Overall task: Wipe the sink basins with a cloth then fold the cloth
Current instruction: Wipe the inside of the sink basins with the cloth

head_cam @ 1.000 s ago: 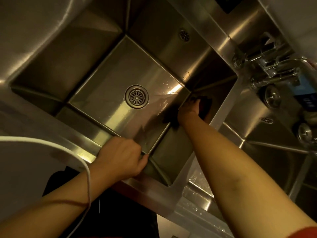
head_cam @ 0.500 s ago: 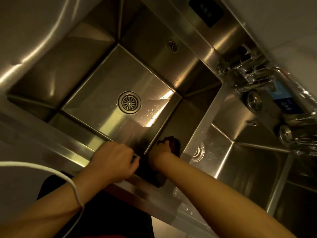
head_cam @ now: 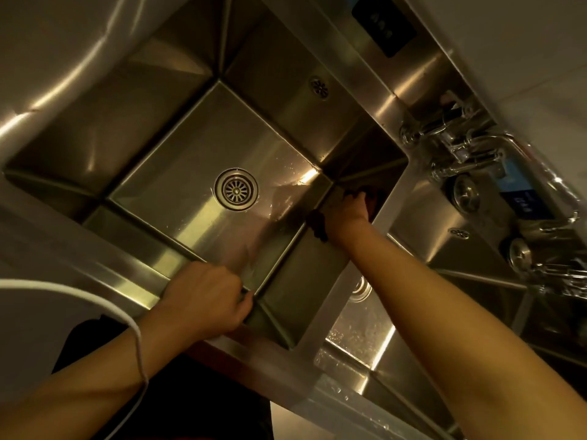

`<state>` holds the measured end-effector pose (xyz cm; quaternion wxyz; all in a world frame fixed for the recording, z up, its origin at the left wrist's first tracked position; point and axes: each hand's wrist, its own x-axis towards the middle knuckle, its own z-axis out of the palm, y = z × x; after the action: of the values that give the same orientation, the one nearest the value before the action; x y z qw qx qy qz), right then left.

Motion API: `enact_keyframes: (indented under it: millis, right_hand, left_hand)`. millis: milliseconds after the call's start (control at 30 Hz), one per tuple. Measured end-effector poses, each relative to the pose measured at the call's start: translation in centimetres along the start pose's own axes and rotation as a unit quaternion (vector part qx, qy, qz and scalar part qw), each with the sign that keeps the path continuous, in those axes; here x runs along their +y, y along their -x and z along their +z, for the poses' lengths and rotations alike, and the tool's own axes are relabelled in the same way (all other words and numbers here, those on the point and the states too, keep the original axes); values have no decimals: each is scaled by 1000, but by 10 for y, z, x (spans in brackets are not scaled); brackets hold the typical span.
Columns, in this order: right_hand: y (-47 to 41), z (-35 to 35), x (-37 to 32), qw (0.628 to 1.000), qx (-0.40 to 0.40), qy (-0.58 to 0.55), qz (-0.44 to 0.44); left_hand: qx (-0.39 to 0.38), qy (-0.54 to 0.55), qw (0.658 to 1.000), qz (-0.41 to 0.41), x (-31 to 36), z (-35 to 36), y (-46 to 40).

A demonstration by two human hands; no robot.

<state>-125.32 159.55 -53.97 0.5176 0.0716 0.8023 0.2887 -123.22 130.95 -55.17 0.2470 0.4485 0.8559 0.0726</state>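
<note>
The right hand [head_cam: 347, 214] presses a dark crumpled cloth [head_cam: 317, 225] against the right wall of the large stainless-steel sink basin [head_cam: 178, 173], just above the floor's far-right corner, fingers curled over it. The left hand [head_cam: 203, 301] is nearer, curled round the basin's front rim, bracing. The unwiped floor and round metal drain [head_cam: 236, 189] lie to the cloth's left, so the next stroke probably goes that way.

cloth [head_cam: 317, 225] in left basin [head_cam: 178, 160], taps [head_cam: 457, 147] behind
</note>
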Motion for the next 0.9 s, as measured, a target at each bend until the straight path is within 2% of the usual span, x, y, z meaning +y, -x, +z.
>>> enact_keyframes:
  millis: [300, 667, 767, 900]
  right_hand:
    - [-10, 17, -43, 998, -24, 14, -61]
    - [54, 14, -70, 991, -20, -36, -125]
    - [60, 14, -64, 991, -20, -46, -124]
    - [43, -1, -46, 996, -38, -28, -76]
  left_hand:
    - [8, 22, 1000, 5, 1, -1, 0]
    - [23, 34, 999, 14, 0, 2, -4]
    - [15, 41, 999, 9, -1, -3, -2]
    - [-4, 64, 998, 23, -3, -11, -5]
